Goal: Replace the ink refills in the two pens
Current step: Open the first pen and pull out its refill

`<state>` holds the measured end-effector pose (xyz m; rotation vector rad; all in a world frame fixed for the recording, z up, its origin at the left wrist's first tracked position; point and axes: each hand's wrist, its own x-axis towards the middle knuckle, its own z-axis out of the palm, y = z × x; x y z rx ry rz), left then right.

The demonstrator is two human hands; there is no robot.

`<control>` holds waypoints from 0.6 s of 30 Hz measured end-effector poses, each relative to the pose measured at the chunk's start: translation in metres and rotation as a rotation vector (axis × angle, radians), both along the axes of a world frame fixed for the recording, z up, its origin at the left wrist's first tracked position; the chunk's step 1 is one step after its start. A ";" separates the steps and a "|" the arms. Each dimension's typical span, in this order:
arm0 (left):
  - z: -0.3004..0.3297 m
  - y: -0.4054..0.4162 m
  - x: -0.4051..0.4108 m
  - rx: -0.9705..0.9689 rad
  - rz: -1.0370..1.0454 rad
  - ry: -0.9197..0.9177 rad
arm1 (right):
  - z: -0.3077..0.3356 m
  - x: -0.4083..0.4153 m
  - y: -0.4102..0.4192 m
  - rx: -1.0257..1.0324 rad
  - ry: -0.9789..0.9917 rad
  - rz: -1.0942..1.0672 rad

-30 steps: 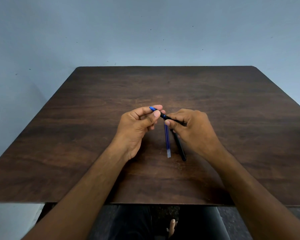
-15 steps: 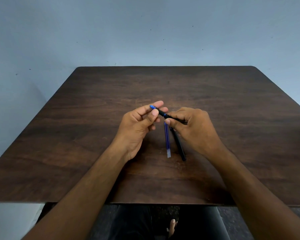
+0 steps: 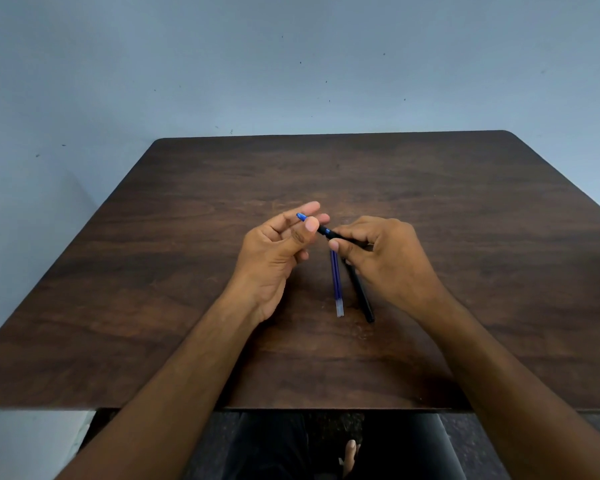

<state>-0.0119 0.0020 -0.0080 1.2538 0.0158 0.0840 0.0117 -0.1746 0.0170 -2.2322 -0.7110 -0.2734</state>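
**Both hands on one pen above the counter**

Right hand (image 3: 392, 261): fingers curled around the black barrel of a pen (image 3: 326, 232), thumb and forefinger pinching it near the front; most of the barrel is hidden inside the grasp. The pen points up and left, held off the counter (image 3: 153, 306).

Left hand (image 3: 278, 251): palm turned up, fingers loosely spread. Thumb and forefinger pinch the pen's blue tip piece (image 3: 301, 217), which sticks out past the thumb. The other fingers are relaxed and hold nothing. Whether the tip piece is screwed on or loose, cannot tell.

Lying on the counter, directly below the held pen and between the two wrists:
- ink refills (image 3: 336, 285), blue with clear ends, side by side and touching, clear ends toward the near edge; upper ends hidden under the right hand.
- second pen (image 3: 361, 296), black, just right of the ink refills, slanting away from them toward the near edge; its upper end covered by the right hand.

Behind the counter: plain blue-grey wall (image 3: 291, 64). Below the near edge, dark trousers (image 3: 406, 448) and a bare foot (image 3: 350, 452) show.
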 end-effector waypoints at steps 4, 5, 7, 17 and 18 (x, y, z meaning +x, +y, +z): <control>0.000 0.002 -0.003 0.010 -0.058 -0.050 | 0.000 -0.001 -0.001 -0.011 0.026 0.000; 0.000 0.001 -0.003 0.017 -0.044 -0.051 | 0.000 -0.002 -0.001 -0.009 0.029 0.002; 0.001 -0.001 -0.003 0.036 -0.001 -0.032 | -0.001 -0.002 -0.001 -0.008 0.034 0.003; 0.003 -0.001 0.000 0.020 0.183 0.072 | -0.004 -0.002 0.001 -0.011 0.035 0.001; 0.003 -0.001 0.000 0.021 0.181 0.074 | -0.004 -0.002 0.001 -0.015 0.031 0.002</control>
